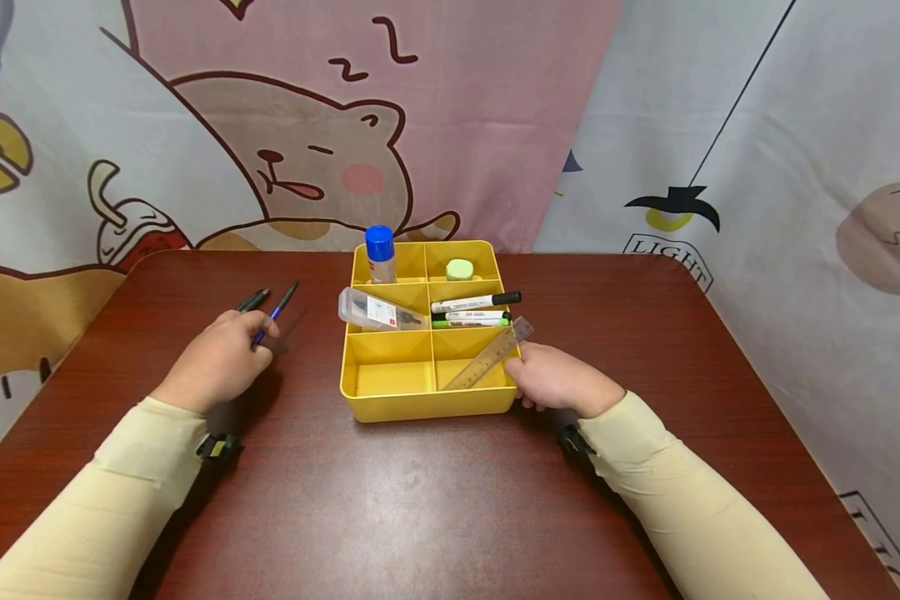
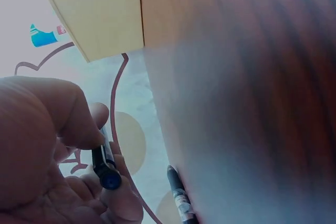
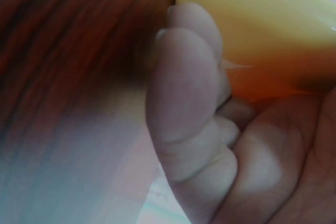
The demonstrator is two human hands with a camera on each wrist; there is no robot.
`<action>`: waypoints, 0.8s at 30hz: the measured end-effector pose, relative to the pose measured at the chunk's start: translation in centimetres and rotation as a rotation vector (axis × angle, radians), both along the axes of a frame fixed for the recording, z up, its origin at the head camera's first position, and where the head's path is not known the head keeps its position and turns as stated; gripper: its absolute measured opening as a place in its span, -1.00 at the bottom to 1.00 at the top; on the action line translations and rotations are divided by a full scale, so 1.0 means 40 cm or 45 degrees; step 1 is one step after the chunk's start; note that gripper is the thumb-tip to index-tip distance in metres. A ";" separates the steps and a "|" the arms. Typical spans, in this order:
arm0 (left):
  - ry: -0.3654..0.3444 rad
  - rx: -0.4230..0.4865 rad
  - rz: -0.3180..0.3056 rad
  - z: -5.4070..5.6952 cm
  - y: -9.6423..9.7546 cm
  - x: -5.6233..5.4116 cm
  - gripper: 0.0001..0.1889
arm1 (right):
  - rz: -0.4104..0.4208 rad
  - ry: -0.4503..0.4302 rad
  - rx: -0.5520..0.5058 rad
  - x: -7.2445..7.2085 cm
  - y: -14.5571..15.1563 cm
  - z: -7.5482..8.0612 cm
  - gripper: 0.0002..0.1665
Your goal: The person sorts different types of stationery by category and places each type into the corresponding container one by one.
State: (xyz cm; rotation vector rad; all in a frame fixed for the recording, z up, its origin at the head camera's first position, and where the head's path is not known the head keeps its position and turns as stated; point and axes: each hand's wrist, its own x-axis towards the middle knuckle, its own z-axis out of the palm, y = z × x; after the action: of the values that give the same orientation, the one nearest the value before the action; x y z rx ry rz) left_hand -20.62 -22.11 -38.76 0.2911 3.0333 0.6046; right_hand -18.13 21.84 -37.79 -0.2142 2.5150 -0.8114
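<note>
My left hand (image 1: 221,358) is left of the yellow divided box and pinches a blue-and-dark pen (image 1: 286,301) between thumb and fingers, its dark end pointing up and away. In the left wrist view the pen's end (image 2: 110,178) sticks out from between the fingers. Another dark pen (image 1: 253,301) lies on the table just beyond that hand. With my right hand (image 1: 558,379) I grip the near right corner of the yellow box (image 1: 420,407), thumb at its rim. The right wrist view shows curled fingers (image 3: 184,85) beside the yellow wall.
In the box are a blue-capped glue stick (image 1: 380,250), a pale green item (image 1: 460,270), a compass in a clear case (image 1: 381,311), several markers (image 1: 474,302) and a clear ruler (image 1: 487,357) leaning over the right rim. A printed cloth (image 1: 495,125) hangs behind the brown table (image 1: 390,517).
</note>
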 end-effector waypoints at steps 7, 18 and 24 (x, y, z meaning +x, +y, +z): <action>0.004 0.008 0.020 0.017 0.024 0.011 -0.75 | -0.023 -0.013 0.000 0.000 0.000 0.002 -0.68; -0.020 0.019 0.033 0.033 0.054 0.030 -0.74 | -0.028 -0.013 0.007 -0.001 0.001 0.001 -0.68; 0.013 0.014 0.006 0.035 0.065 0.039 -0.73 | -0.029 -0.012 0.012 -0.002 0.001 0.001 -0.68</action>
State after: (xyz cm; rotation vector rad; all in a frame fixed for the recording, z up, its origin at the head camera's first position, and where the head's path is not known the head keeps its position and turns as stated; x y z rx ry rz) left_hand -19.05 -19.50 -37.38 0.2888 3.0419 0.6222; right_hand -18.19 21.89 -37.75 -0.1785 2.5162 -0.8071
